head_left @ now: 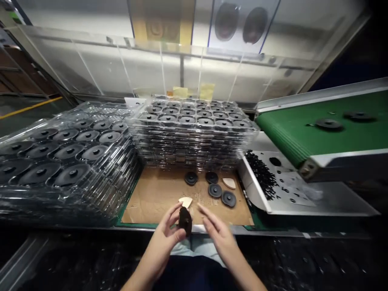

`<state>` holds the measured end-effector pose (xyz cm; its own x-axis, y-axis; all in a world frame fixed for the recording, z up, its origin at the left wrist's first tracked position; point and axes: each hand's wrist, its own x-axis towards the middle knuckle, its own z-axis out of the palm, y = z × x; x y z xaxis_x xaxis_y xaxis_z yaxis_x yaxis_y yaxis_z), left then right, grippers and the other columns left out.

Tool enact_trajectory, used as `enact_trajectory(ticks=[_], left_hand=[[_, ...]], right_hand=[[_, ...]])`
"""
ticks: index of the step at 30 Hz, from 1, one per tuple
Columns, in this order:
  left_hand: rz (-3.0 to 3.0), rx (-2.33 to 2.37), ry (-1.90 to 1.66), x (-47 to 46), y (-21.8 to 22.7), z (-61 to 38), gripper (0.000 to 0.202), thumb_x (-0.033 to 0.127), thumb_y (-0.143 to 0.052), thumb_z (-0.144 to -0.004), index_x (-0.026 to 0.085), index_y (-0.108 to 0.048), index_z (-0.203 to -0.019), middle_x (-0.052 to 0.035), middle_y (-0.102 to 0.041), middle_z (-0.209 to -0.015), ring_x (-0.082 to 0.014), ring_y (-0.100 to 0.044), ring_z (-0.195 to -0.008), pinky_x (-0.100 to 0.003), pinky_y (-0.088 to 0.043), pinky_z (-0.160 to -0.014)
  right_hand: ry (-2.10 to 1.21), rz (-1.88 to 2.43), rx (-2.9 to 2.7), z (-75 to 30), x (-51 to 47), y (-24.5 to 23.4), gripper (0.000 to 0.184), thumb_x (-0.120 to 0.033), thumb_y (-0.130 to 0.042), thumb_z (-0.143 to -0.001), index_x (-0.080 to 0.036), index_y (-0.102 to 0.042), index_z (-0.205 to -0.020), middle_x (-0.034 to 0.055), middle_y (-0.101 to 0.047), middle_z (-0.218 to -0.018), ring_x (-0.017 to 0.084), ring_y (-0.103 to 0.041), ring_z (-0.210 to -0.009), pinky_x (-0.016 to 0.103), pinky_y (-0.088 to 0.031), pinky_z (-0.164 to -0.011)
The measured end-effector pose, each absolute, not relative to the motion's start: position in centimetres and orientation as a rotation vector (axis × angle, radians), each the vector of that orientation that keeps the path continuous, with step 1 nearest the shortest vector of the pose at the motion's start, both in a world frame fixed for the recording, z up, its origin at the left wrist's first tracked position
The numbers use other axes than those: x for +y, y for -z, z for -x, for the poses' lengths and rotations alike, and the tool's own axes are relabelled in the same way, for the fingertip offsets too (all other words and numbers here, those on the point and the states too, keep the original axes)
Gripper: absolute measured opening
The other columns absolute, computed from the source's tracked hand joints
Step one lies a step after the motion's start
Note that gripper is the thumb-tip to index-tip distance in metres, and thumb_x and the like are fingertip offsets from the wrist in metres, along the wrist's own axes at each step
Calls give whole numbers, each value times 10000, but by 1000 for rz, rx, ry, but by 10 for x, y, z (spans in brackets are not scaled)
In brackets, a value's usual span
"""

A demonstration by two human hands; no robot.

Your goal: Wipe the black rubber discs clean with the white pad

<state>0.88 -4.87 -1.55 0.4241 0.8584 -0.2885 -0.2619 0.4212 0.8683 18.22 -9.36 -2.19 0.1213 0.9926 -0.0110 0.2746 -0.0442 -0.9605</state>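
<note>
My left hand [166, 230] grips a dark disc-shaped part [185, 221] between thumb and fingers, its small hub facing right. To the right of it, my right hand [218, 230] is held apart from the part, fingers stretched out and holding nothing. Just beyond the held part lies a pale wedge-shaped piece [186, 201], partly covered by my left fingers. Several dark discs, among them one [215, 190] near the middle of the group, rest on the cardboard sheet [154, 194]. Beside them lies a second pale wedge-shaped piece [229, 183].
Stacked clear trays [194, 139] of dark discs stand at the back, with another tray stack [100, 178] on the left. A white tray [257, 194] holding many small black parts sits at right, below a green conveyor belt [303, 133] carrying discs.
</note>
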Motion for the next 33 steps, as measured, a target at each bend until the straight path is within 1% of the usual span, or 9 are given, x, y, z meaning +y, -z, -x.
enact_trajectory(ticks=[3, 8, 12, 15, 17, 23, 26, 30, 33], left_hand=[[-424, 737, -806, -33, 21, 2, 617, 325, -760, -680, 293, -527, -1250, -101, -614, -1258, -293, -586, -1147, -462, -362, -1052], [-179, 714, -862, -17, 28, 13, 645, 377, -753, -677, 233, -520, -1261, -140, -617, -1261, -310, -588, -1144, -451, -366, -1057], [-121, 750, -867, -6, 31, 15, 629, 360, -688, -755, 235, -452, -1325, -132, -622, -1253, -275, -583, -1157, -420, -355, -1072], [-105, 759, -867, 3, 34, 16, 630, 363, -686, -758, 244, -444, -1327, -114, -631, -1238, -252, -585, -1154, -412, -351, -1079], [-98, 765, -868, 10, 36, 15, 599, 372, -705, -737, 232, -495, -1280, -111, -632, -1234, -254, -593, -1137, -414, -373, -1061], [-151, 783, -812, 23, 29, -1, 567, 275, -787, -650, 202, -593, -1178, -97, -617, -1248, -226, -594, -1101, -307, -471, -931], [-181, 766, -743, 23, 22, -7, 553, 273, -810, -616, 199, -628, -1133, -84, -681, -1119, -201, -628, -1018, -250, -493, -866], [-185, 806, -749, 23, 14, -8, 553, 211, -842, -552, 224, -658, -1073, -42, -710, -1032, -176, -659, -914, -214, -521, -773], [-217, 776, -712, 21, 9, -11, 425, 201, -793, -630, 192, -677, -1039, -49, -717, -974, -166, -664, -884, -210, -522, -760]], right_hand=[[-893, 1624, -1316, -192, -60, 56, 423, -430, -440, -887, -216, -622, -1204, 131, -571, -1259, 282, -513, -1199, 483, -397, -1019], [-777, 1795, -1421, -172, -23, 103, 444, -336, -511, -831, -165, -576, -1236, 181, -461, -1333, 351, -443, -1232, 553, -375, -997], [-751, 1763, -1576, -151, -14, 108, 335, -290, -433, -882, -176, -623, -1133, 160, -551, -1215, 289, -529, -1111, 473, -437, -929], [-784, 1655, -1721, -149, -11, 99, 287, -283, -435, -889, -208, -663, -1046, 88, -667, -886, 228, -606, -850, 390, -486, -793], [-789, 1633, -1756, -155, -6, 86, 255, -280, -466, -880, -211, -677, -1006, 65, -682, -797, 218, -613, -770, 376, -483, -741], [-676, 1636, -1625, -159, 9, 12, 248, -272, -470, -908, -227, -582, -1124, 63, -670, -1086, 199, -617, -937, 332, -478, -789], [-582, 1413, -1733, -146, 5, -18, 270, -162, -459, -893, -206, -541, -1146, 60, -682, -995, 183, -615, -852, 330, -464, -758], [-735, 1308, -1889, -138, 1, -29, 250, -124, -472, -864, -193, -547, -1093, 34, -686, -894, 159, -607, -750, 298, -449, -675], [-571, 1389, -1821, -138, 5, -29, 216, -130, -448, -887, -173, -550, -1072, 48, -686, -907, 167, -605, -758, 319, -434, -693]])
